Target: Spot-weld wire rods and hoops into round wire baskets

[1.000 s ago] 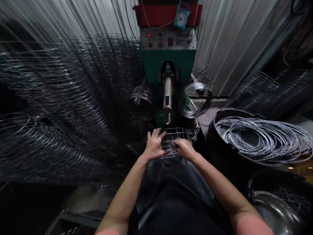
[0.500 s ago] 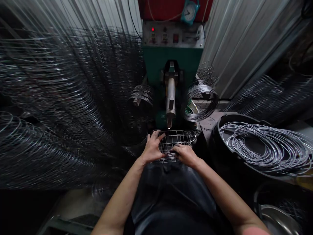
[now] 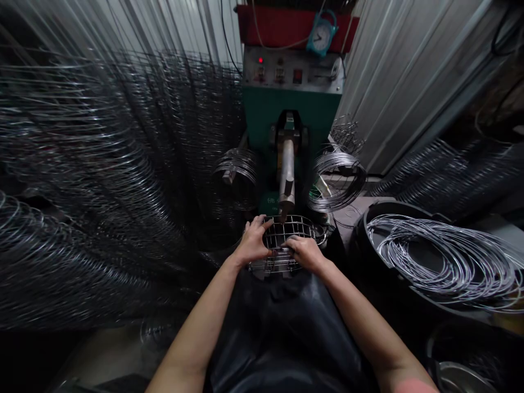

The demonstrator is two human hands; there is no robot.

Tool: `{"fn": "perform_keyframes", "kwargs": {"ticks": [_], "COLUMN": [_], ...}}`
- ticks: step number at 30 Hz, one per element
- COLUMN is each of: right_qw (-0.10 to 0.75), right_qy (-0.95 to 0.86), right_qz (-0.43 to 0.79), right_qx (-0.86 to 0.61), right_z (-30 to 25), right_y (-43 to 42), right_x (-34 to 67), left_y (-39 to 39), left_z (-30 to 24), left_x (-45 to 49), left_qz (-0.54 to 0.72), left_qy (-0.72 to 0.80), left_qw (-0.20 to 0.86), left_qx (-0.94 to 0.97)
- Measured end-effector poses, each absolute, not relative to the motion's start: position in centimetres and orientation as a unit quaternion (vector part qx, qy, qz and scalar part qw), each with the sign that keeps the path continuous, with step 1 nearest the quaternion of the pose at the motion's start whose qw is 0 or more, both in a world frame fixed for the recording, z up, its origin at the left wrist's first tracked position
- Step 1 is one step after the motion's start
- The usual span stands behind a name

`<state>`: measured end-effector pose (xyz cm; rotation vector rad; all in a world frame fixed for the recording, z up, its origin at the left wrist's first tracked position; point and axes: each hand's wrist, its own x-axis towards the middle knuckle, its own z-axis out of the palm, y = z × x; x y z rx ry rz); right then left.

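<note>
A wire basket (image 3: 292,225) with a square grid is held in front of a green spot-welding machine (image 3: 266,103). My left hand (image 3: 254,240) grips its left side, thumb reaching inward over the wires. On the near part of the grid, my right hand (image 3: 306,252) is closed with fingers pinched on the wires. Whether a small separate piece sits between the fingertips, I cannot make out. The machine's metal electrode arm (image 3: 287,164) points down at me, its tip overlapping the basket's far rim in view. A black apron (image 3: 282,333) lies just below the basket.
Tall stacks of wire rings (image 3: 102,142) crowd the left side. Two wire ring bundles, a left one (image 3: 237,161) and a right one (image 3: 338,204), flank the electrode. At right stands a black tub (image 3: 364,240) with loose wire hoops (image 3: 470,256). A blue clock (image 3: 321,35) hangs above.
My head view has tilted upward slightly, so the machine appears lower. The basket and both hands have come a little nearer the electrode tip, which now overlaps the far rim. Both grips stay.
</note>
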<state>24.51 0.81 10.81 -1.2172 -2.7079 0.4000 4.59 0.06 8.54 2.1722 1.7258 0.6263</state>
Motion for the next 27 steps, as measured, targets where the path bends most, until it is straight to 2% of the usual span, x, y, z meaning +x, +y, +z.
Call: {"fn": "perform_keyframes", "kwargs": {"ticks": [13,16,19,21,25,27], "right_qw": [0.137,0.212,0.362,0.428,0.423,0.429], "right_qy": [-0.867,-0.843,-0.765,-0.677,-0.426,-0.315], "right_qz": [0.110,0.141,0.220,0.318,0.587,0.659], "right_qx": [-0.467,-0.473,-0.486,-0.508,-0.543,-0.531], "right_z": [10.1,9.4,7.9,6.5,4.0,3.2], "right_y": [2.6,2.4,0.2,-1.5,-4.0,-4.5], "right_x": [23.4,23.6,24.5,25.3,27.2,28.2], "left_y": [2.1,2.4,2.2,2.3,3.4,4.2], "left_z": [9.7,9.8,9.7,9.6,9.8,9.9], "left_x": [4.9,5.0,5.1,5.1,4.9,4.8], "left_qz": [0.206,0.206,0.214,0.218,0.225,0.226], "left_qy": [0.640,0.649,0.653,0.656,0.682,0.688], "left_qw": [0.142,0.136,0.125,0.118,0.120,0.123], "left_qx": [0.726,0.719,0.716,0.712,0.685,0.679]}}
